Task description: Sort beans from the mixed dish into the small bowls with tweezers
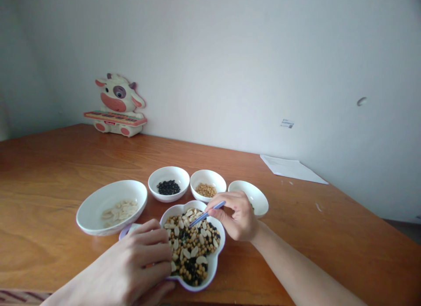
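Observation:
My right hand (pixel 238 214) is closed in a pinch around blue tweezers (pixel 213 208). Their tips point down into a white flower-shaped bowl (pixel 213 264) of mixed peanut halves, yellow soybeans, black beans and small green beans. On the bowl's left side, my left hand (pixel 144 253) grips the rim with curled fingers, its thumb low near the base. A purple-edged part (pixel 125 231) shows beside the left knuckles, mostly hidden. To the left, a larger white bowl (pixel 88 209) contains peanut halves (pixel 120 211).
Behind stand a small bowl (pixel 154 179) with black beans (pixel 168 187), another (pixel 213 176) with soybeans (pixel 205 190), and a third (pixel 261 203), partly hidden by my right hand. A cow-shaped toy keyboard (pixel 115 117) and papers (pixel 289 168) lie by the wall.

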Tool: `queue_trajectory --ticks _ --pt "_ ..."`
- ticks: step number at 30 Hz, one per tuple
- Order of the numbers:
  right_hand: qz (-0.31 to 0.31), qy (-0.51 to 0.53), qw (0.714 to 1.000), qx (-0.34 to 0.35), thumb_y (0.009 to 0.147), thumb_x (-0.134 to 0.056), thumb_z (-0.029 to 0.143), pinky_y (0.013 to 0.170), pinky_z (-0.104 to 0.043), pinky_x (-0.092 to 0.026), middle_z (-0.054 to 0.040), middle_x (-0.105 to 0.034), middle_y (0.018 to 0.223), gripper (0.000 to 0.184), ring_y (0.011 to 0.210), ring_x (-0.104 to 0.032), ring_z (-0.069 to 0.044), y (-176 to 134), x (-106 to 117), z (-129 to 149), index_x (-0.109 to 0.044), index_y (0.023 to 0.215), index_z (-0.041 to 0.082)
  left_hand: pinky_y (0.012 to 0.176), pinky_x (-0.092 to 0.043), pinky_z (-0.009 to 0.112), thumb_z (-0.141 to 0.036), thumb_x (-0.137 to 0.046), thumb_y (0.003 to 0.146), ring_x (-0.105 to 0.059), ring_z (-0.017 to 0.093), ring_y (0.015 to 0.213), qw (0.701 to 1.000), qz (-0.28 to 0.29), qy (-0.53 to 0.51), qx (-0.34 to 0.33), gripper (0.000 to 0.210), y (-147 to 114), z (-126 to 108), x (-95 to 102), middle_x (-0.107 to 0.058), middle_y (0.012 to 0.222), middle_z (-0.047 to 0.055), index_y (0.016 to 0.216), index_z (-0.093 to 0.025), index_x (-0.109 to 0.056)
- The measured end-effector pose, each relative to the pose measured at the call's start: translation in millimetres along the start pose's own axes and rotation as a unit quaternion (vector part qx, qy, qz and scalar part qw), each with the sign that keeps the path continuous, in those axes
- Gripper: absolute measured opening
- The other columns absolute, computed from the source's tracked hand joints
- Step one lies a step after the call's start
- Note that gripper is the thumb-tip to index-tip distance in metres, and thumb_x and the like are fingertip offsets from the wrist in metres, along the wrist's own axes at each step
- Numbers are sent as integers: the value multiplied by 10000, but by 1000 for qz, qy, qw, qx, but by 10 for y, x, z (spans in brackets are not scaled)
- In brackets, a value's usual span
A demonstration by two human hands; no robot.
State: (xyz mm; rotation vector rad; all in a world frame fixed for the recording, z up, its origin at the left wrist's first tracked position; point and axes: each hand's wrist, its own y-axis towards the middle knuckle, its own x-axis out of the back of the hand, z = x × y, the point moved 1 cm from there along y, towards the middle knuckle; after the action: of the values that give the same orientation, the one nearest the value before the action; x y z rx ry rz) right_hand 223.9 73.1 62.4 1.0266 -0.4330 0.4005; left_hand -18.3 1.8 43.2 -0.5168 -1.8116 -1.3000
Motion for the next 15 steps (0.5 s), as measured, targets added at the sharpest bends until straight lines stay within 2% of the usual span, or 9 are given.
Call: queue_trajectory --ticks 8,15 --pt "41 5 999 -2 898 -627 198 532 -243 -497 -73 -754 696 156 544 -652 -157 -23 -105 18 -730 793 147 755 -497 334 -117 -504 942 -608 188 705 1000 4 -8 -1 186 36 -30 33 -614 693 17 822 -228 -594" --pt "40 12 999 -7 901 -629 206 525 -241 -498 -74 -755 698 166 541 -649 -152 -21 -118 22 -738 795 139 757 -499 331 -131 -520 943 -602 184 695 1000 4 -3 -5 169 51 -32 61 -606 693 10 835 -231 -602"
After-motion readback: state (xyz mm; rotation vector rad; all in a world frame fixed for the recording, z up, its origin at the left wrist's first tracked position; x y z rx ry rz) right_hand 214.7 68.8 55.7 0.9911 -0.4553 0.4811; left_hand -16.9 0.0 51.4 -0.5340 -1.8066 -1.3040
